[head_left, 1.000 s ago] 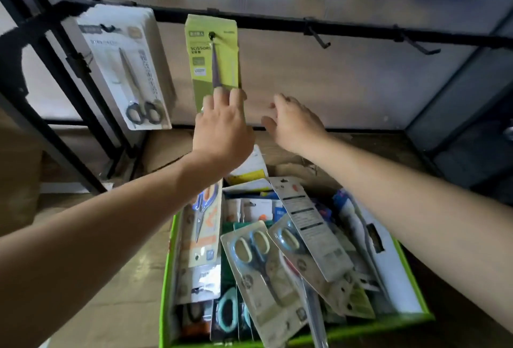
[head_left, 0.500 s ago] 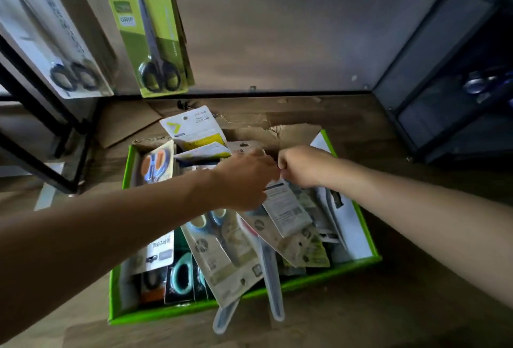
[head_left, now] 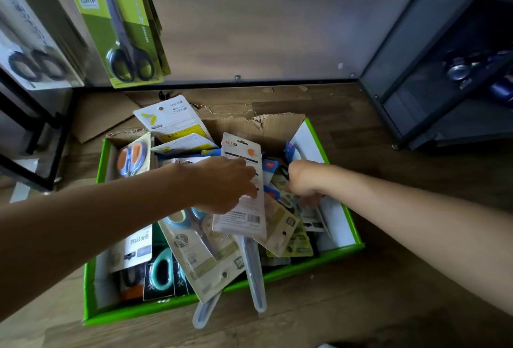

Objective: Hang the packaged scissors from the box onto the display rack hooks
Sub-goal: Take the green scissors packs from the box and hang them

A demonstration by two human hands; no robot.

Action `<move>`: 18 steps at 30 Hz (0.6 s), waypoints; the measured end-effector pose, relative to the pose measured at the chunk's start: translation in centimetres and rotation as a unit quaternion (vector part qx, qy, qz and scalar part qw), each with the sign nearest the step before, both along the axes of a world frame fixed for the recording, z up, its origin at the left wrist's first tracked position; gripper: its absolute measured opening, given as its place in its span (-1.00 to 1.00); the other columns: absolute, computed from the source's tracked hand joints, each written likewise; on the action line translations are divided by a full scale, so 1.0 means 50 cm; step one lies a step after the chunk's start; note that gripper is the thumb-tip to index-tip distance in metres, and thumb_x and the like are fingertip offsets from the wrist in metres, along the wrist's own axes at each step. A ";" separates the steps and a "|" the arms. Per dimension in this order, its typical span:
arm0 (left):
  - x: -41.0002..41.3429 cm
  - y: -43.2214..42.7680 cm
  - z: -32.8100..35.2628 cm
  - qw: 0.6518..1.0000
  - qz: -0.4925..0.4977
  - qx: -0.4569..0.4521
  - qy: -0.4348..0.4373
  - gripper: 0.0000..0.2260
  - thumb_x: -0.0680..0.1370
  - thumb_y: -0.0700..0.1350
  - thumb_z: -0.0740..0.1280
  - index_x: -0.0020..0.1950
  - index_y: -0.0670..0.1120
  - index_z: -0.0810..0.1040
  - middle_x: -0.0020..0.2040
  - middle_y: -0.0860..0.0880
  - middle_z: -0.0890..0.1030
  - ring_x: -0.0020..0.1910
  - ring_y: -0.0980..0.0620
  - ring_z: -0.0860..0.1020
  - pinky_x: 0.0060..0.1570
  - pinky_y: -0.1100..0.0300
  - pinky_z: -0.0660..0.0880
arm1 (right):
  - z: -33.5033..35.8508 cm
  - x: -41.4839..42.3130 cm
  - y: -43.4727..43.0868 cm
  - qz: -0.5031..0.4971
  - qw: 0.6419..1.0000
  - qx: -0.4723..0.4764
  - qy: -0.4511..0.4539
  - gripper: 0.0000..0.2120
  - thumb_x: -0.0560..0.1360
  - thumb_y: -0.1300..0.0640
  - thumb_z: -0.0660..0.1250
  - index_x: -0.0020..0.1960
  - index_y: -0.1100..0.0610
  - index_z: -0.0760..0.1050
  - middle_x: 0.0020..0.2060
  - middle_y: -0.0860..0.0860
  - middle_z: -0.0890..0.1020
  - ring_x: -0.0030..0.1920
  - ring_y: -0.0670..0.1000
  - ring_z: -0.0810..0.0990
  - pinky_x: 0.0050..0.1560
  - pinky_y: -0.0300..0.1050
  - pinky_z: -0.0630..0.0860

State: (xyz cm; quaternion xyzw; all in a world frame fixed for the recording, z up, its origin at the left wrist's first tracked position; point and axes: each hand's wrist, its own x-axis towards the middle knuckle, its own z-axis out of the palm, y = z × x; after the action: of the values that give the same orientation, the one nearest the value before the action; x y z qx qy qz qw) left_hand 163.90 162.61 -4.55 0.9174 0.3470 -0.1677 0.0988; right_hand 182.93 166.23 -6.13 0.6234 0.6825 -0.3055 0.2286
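Though fingers of our right hand (head_left: 302, 181) are buried among packs in the green box (head_left: 348, 247), so we can't tell its grip, our left hand (head_left: 222, 183) pinches a white scissors pack (head_left: 244, 208), printed back w/ barcode facing us, tilted over the box's pile.

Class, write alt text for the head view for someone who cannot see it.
Two bare hands reach into a green box crammed with packaged scissors: the left hand grips a white pack, the right hand digs among others. A green pack hangs above, left.
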 end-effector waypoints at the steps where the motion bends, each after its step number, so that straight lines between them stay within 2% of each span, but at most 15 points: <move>1: -0.002 -0.002 -0.003 1.000 -0.002 0.000 0.001 -0.59 0.63 -0.11 0.12 0.46 0.19 0.32 0.30 0.07 0.39 0.20 0.06 0.34 0.10 0.20 0.37 | 0.001 0.002 -0.006 -0.023 1.000 -0.012 0.005 -0.78 0.56 0.19 0.28 -0.26 0.14 0.41 -0.40 0.01 0.52 -0.45 -0.04 0.52 -0.47 -0.20 0.46; 4: -0.005 -0.006 -0.008 1.000 -0.008 0.010 -0.004 -0.63 0.62 -0.09 0.14 0.43 0.16 0.35 0.35 0.07 0.36 0.22 0.05 0.34 0.15 0.15 0.44 | -0.011 -0.009 -0.012 -0.079 0.996 -0.048 0.005 -0.90 0.57 0.23 0.26 -0.08 0.24 0.50 -0.33 0.08 0.58 -0.37 0.00 0.61 -0.49 -0.11 0.52; 6: -0.003 -0.009 -0.009 1.000 -0.010 0.012 0.005 -0.63 0.62 -0.09 0.16 0.42 0.14 0.35 0.37 0.09 0.36 0.22 0.05 0.34 0.16 0.09 0.47 | -0.029 -0.022 -0.011 -0.152 0.981 -0.110 -0.058 -0.78 0.62 0.21 0.20 0.17 0.31 0.50 -0.08 0.19 0.64 -0.16 0.10 0.68 -0.58 -0.03 0.54; 7: -0.001 -0.010 -0.009 1.000 -0.010 0.009 0.008 -0.63 0.62 -0.10 0.16 0.42 0.13 0.36 0.37 0.09 0.36 0.22 0.04 0.35 0.16 0.08 0.48 | -0.034 -0.029 -0.017 -0.182 0.970 -0.140 -0.080 -0.74 0.64 0.19 0.18 0.24 0.32 0.47 0.04 0.23 0.63 -0.08 0.15 0.68 -0.60 0.01 0.53; 8: 0.000 -0.010 -0.008 1.000 -0.007 0.006 0.010 -0.64 0.62 -0.10 0.17 0.41 0.13 0.36 0.36 0.09 0.38 0.22 0.04 0.35 0.16 0.07 0.48 | -0.041 -0.032 -0.018 -0.200 0.965 -0.150 -0.086 -0.72 0.65 0.18 0.17 0.26 0.33 0.44 0.11 0.25 0.61 -0.06 0.18 0.68 -0.57 0.03 0.54; 10: 0.001 -0.008 -0.005 1.000 -0.001 -0.001 0.011 -0.65 0.61 -0.10 0.17 0.39 0.13 0.37 0.34 0.09 0.40 0.22 0.04 0.36 0.16 0.06 0.48 | -0.043 -0.039 -0.018 -0.220 0.961 -0.148 -0.080 -0.71 0.64 0.17 0.19 0.27 0.35 0.41 0.13 0.26 0.60 -0.05 0.19 0.68 -0.36 0.05 0.61; 13: 0.006 -0.009 -0.004 1.000 0.002 0.000 0.021 -0.67 0.62 -0.08 0.17 0.38 0.12 0.37 0.31 0.08 0.41 0.20 0.03 0.37 0.14 0.05 0.49 | -0.042 -0.030 -0.025 -0.266 0.951 -0.143 -0.062 -0.68 0.65 0.15 0.18 0.28 0.37 0.37 0.15 0.27 0.60 0.08 0.19 0.66 -0.35 0.07 0.61; 16: 0.014 -0.015 -0.007 0.999 -0.002 0.017 0.031 -0.66 0.62 -0.08 0.16 0.40 0.09 0.35 0.29 0.04 0.41 0.17 0.00 0.38 0.12 0.03 0.50 | -0.041 -0.019 -0.033 -0.279 0.952 -0.121 -0.038 -0.68 0.65 0.17 0.16 0.31 0.36 0.40 0.15 0.27 0.60 0.12 0.21 0.63 -0.03 0.13 0.64; 17: 0.014 -0.016 -0.008 0.999 -0.001 0.021 0.030 -0.66 0.63 -0.08 0.16 0.41 0.08 0.35 0.30 0.04 0.41 0.18 0.00 0.38 0.13 0.03 0.50 | -0.044 -0.018 -0.033 -0.265 0.957 -0.111 -0.028 -0.68 0.64 0.18 0.17 0.31 0.35 0.40 0.15 0.28 0.59 0.11 0.23 0.63 0.00 0.14 0.63; 18: 0.013 -0.016 -0.009 0.999 -0.001 0.024 0.025 -0.66 0.62 -0.08 0.17 0.41 0.08 0.35 0.31 0.04 0.41 0.19 0.01 0.38 0.15 0.03 0.49 | -0.047 -0.017 -0.035 -0.265 0.957 -0.113 -0.029 -0.69 0.64 0.18 0.18 0.30 0.35 0.38 0.13 0.29 0.58 0.06 0.24 0.64 -0.08 0.13 0.65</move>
State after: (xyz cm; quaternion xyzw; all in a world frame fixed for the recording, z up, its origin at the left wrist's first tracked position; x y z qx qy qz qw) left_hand 164.57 161.80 -5.02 0.9155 0.3523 -0.1823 0.0675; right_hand 182.10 164.47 -8.47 0.7607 0.4464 -0.4122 0.2282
